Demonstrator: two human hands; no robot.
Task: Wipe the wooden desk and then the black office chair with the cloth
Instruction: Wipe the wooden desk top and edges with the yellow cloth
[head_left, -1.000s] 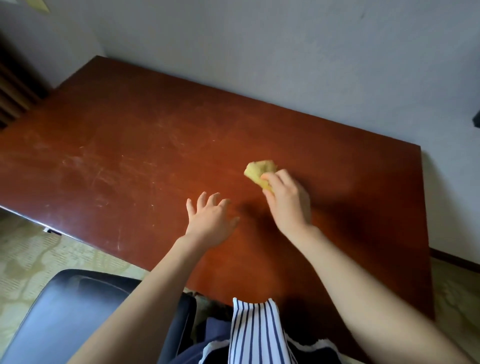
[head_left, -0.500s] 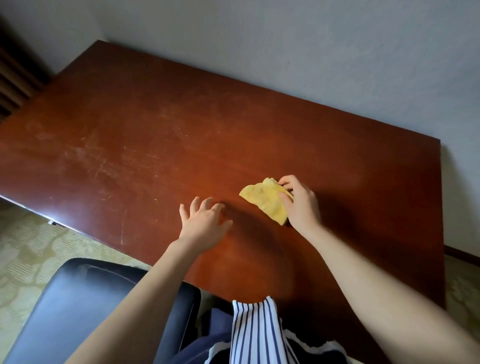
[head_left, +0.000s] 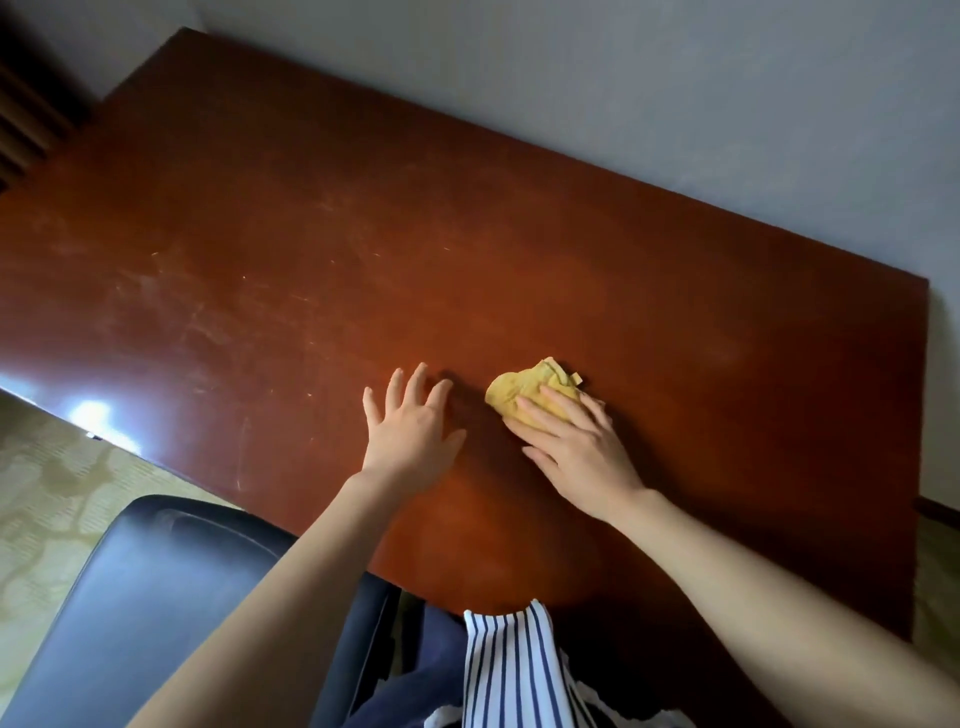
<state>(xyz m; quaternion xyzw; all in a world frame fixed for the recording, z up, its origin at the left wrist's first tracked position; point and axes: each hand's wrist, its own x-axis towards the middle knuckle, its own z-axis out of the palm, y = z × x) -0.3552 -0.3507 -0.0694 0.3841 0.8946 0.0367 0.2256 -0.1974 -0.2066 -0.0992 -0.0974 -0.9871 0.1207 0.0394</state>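
Note:
A reddish-brown wooden desk (head_left: 260, 249) fills most of the view, its top marked with pale scuffs on the left half. A crumpled yellow cloth (head_left: 524, 392) lies on the desk near the front middle. My right hand (head_left: 576, 447) presses flat on the cloth with straight fingers, covering its near part. My left hand (head_left: 410, 431) rests on the bare desk top just left of the cloth, fingers spread. The black office chair (head_left: 156, 597) stands at the lower left, under my left forearm.
A grey wall (head_left: 675, 104) runs along the desk's far edge. Patterned pale-green carpet (head_left: 47, 493) shows at the left below the desk's front edge. A dark slatted panel (head_left: 21, 119) is at the far left. My striped clothing (head_left: 509, 670) is at the bottom.
My right hand has gone from pinching the cloth with curled fingers to pressing flat on it, and the cloth has slid toward me across the desk. My left hand has stayed spread on the desk.

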